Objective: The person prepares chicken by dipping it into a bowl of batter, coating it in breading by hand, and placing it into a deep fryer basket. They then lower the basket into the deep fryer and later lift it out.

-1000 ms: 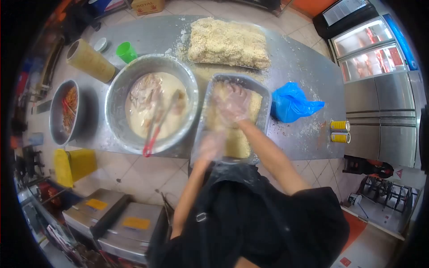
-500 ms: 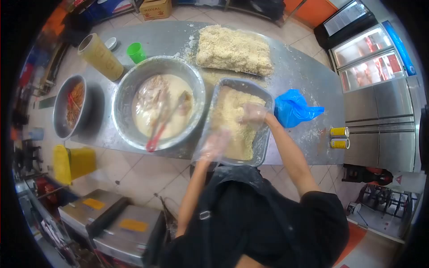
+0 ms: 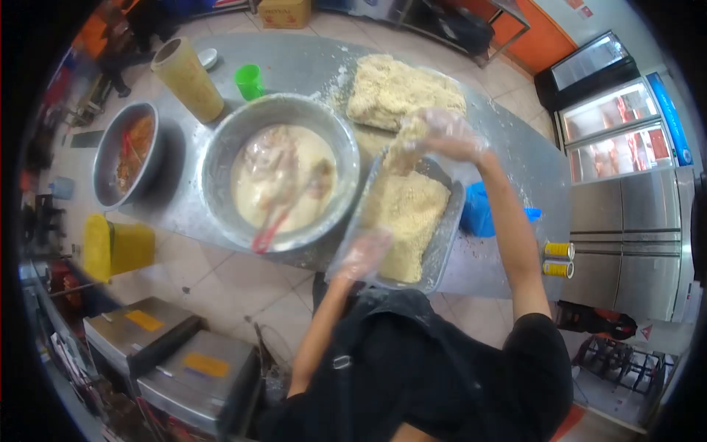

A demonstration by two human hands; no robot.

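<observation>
My right hand (image 3: 451, 137), in a clear plastic glove, is raised above the far end of a grey tub (image 3: 451, 236). Its fingers are closed on a crumb-coated piece (image 3: 405, 146) that hangs down, somewhat blurred. Pale yellow crumbs (image 3: 414, 221) are heaped in the tub. At the tub's near left side is my left hand (image 3: 368, 254), also gloved, its fingers stretched out beside the crumbs and nothing visible in them. Beyond the tub, a tray is piled with crumb-coated pieces (image 3: 401, 88), partly behind my right hand.
Left of the tub stands a large metal bowl (image 3: 210, 180) of pale batter with red-handled tongs (image 3: 271, 232). Farther left are a bowl (image 3: 103, 166) of reddish food, a wrap roll (image 3: 190, 81) and a green cup (image 3: 249, 81). A blue bag (image 3: 479, 211) and two yellow cans (image 3: 558, 261) lie rightward.
My right hand has lifted out of the crumbs and moved toward the far tray, with a coated piece in it. My left hand stays by the tub's left side. The view has shifted slightly.
</observation>
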